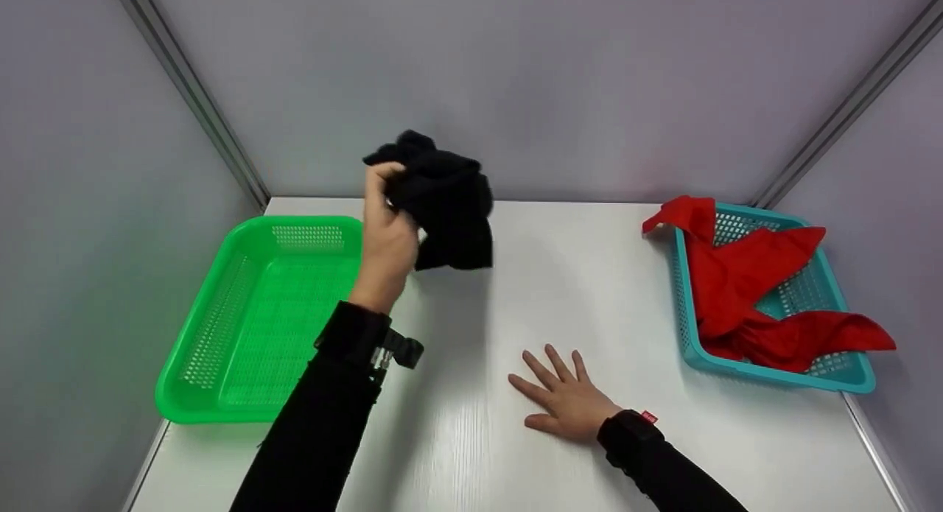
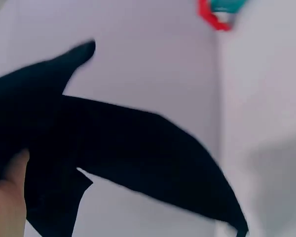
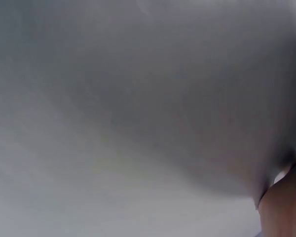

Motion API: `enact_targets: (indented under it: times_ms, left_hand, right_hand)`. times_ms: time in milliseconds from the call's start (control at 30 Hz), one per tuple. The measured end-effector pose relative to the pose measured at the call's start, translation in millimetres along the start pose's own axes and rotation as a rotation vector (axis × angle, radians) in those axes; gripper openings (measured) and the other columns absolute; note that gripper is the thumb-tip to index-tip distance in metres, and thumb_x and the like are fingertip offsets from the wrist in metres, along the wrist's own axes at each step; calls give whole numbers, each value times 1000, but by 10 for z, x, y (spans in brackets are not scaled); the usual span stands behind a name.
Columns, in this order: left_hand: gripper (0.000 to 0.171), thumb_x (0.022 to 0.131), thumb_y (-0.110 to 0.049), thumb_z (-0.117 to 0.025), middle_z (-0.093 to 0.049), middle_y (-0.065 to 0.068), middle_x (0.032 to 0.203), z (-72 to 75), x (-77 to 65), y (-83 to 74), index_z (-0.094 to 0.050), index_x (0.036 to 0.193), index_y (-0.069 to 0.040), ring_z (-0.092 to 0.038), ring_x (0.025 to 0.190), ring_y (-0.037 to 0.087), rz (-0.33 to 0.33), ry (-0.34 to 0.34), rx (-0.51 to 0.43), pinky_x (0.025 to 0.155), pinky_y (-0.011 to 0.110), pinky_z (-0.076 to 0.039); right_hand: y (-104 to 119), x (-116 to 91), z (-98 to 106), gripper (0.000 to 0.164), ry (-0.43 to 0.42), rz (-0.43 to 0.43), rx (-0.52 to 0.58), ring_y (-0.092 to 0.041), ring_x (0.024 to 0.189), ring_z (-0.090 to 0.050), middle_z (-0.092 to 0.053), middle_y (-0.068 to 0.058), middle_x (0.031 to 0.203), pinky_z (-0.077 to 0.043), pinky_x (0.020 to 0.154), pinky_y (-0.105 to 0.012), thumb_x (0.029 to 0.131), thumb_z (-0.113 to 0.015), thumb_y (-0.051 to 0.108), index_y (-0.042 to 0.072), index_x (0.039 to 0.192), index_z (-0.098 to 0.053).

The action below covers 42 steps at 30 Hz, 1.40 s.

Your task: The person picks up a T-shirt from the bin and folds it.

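The step seems to be carrying: the left hand grips a soft, matte black cloth, hanging in loose folds above the desk at eleven o'clock. The right hand lies spread at five. Next move probably calls for steady lowering. A perforated green plastic basket stands at nine.

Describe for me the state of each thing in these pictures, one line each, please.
Black cloth: bunched, held above the table, lower part hanging
Left hand: gripping the black cloth
Right hand: resting on the table, fingers spread
Red cloth: crumpled in the blue basket, parts over its rim
Blue basket: upright
Green basket: upright, partly hidden by the left sleeve
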<state>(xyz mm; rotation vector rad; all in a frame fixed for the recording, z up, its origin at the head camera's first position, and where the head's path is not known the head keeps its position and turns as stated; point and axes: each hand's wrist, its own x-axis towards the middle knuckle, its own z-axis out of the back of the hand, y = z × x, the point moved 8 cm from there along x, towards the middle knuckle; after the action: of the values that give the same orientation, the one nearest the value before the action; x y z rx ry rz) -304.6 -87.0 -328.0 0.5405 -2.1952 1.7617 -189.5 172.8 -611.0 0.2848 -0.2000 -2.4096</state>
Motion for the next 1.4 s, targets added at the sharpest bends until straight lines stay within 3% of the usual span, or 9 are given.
enact_targets:
  times_ms: [233, 433, 567, 667, 867, 967, 1067, 1200, 1400]
  left_hand:
    - [44, 77, 21, -49, -55, 12, 117, -390, -438, 754, -57, 113, -3, -54, 115, 24, 44, 285, 435, 103, 38, -44]
    - [51, 77, 22, -49, -55, 11, 111, -535, -935, 1228, -57, 120, -4, -53, 101, 24, 59, 620, 573, 92, 39, -46]
    - [46, 80, 22, -50, -58, 9, 106, -548, -1167, 1345, -60, 118, -3, -56, 96, 22, 7, 727, 709, 88, 37, -50]
    - [42, 79, 20, -54, -60, 8, 102, -561, -1274, 1372, -65, 111, -4, -58, 92, 21, -49, 776, 813, 86, 36, -52]
    - [37, 85, 13, -55, -71, 8, 119, -685, -1413, 1290, -72, 114, -3, -66, 111, 21, -55, 904, 781, 100, 36, -52]
    - [32, 89, 9, -55, -73, 7, 113, -670, -1394, 1224, -70, 114, -6, -68, 103, 20, -38, 893, 765, 93, 37, -55]
    - [23, 93, 6, -56, -73, 6, 100, -543, -1280, 1154, -67, 108, -7, -67, 88, 18, -29, 759, 755, 82, 37, -56]
    - [15, 98, 4, -57, -74, 8, 100, -349, -1136, 1070, -66, 105, -6, -70, 90, 20, -56, 568, 723, 81, 39, -56]
    - [17, 102, 1, -52, -73, 9, 104, -185, -1022, 1089, -67, 107, -4, -69, 94, 21, 12, 439, 621, 85, 39, -55]
  right_hand:
    - [-100, 8, -16, 67, -18, -3, 76, -47, 155, -7, -16, -10, 171, -7, 114, -77, 102, -50, 57, 28, 161, -34]
    - [-219, 82, 213, 63, -116, -81, 250, -44, 146, -37, -48, -17, 154, -25, 112, -74, 97, -65, 31, 7, 152, -47]
    - [-370, 90, 478, 46, -346, -251, 500, -34, 120, -66, -71, -14, 126, -48, 102, -57, 98, -66, 16, 4, 141, -55]
    - [-422, 78, 613, 50, -466, -316, 641, -30, 122, -65, -71, -11, 127, -50, 101, -50, 99, -66, 14, 11, 146, -50]
    - [-130, 215, 756, 84, -441, -84, 626, -47, 150, -28, -38, -14, 162, -22, 118, -66, 82, -71, -4, 16, 157, -39]
    - [-78, 218, 848, 50, -545, -54, 515, -43, 129, -57, -65, -20, 133, -39, 111, -61, 82, -70, -11, 0, 129, -62]
    - [-146, 138, 946, 15, -675, -103, 443, -31, 102, -73, -74, -14, 107, -55, 96, -48, 89, -70, -6, 2, 101, -68]
    - [-211, 27, 1060, 17, -774, -117, 415, -25, 98, -74, -73, -6, 98, -59, 77, -38, 93, -73, 4, 9, 86, -58]
    - [-164, 70, 1014, 22, -641, -77, 391, -32, 118, -66, -68, -13, 122, -54, 95, -46, 96, -71, 8, 2, 116, -63]
